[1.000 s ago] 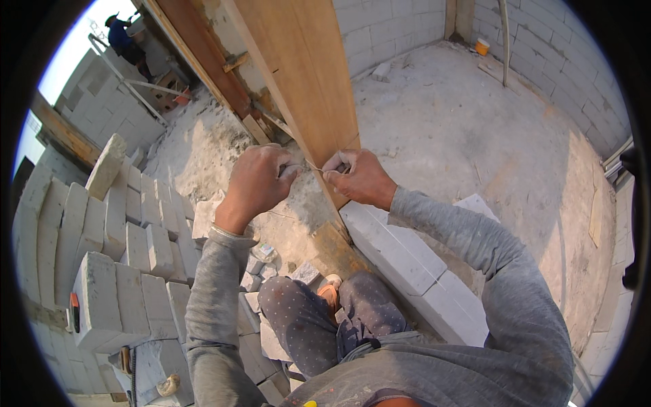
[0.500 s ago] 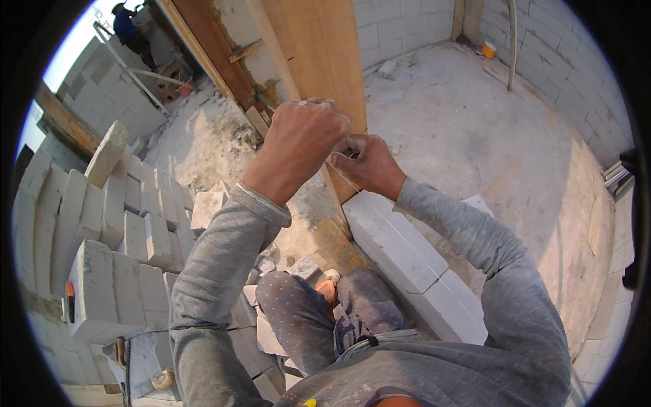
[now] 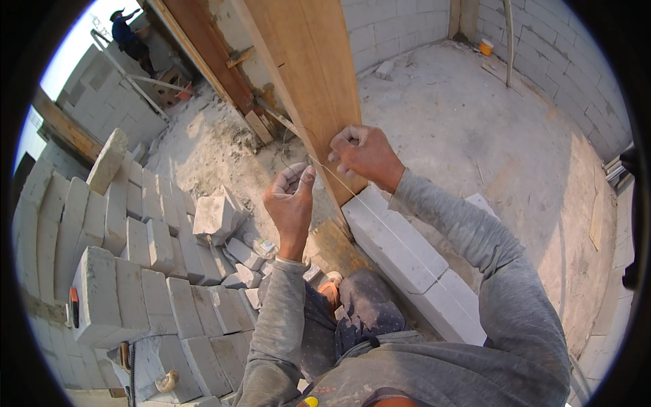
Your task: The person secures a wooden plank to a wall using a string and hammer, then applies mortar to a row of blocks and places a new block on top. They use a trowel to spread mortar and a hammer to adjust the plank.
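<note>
Hands (image 3: 366, 154) pinching thin string (image 3: 380, 218), wooden plank (image 3: 319, 74).

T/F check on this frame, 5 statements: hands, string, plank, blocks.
1. Both hands pinch a thin string. True.
2. The left hand is lower in the picture than the right hand. True.
3. The wooden plank lies flat on the floor. False: it stands upright beside the hands.
4. The left hand holds a hammer. False: only the string shows in its fingers.
5. Grey masonry blocks are laid in a wall on the person's left. True.
</note>
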A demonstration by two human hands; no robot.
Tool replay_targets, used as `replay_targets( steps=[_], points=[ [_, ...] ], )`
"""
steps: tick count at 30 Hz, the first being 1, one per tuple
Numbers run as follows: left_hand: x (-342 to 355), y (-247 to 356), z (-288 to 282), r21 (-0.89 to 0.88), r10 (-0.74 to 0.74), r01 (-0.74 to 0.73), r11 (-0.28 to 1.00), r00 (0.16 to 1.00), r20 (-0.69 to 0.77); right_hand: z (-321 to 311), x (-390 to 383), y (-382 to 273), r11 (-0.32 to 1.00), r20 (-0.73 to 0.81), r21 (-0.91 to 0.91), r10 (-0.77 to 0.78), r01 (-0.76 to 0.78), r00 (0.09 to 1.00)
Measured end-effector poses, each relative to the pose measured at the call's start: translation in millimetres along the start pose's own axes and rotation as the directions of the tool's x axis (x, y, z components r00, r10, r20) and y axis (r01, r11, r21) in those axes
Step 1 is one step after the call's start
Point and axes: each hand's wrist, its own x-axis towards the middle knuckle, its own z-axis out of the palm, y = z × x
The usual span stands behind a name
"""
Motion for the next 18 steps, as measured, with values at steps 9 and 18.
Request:
replay_targets(
  steps=[9, 18],
  points=[
    [-10, -9, 24, -0.003, 0.049, -0.049, 0.999, 0.999, 0.023, 3, -7, -10, 0.867, -0.026, -0.343, -0.393, 0.362, 0.919],
    [-20, -9, 14, -0.446, -0.441, 0.476, 0.758, 0.878, 0.188, -8, 8, -5, 0.833, -0.074, -0.413, -0.435, 0.369, 0.897]
  ],
)
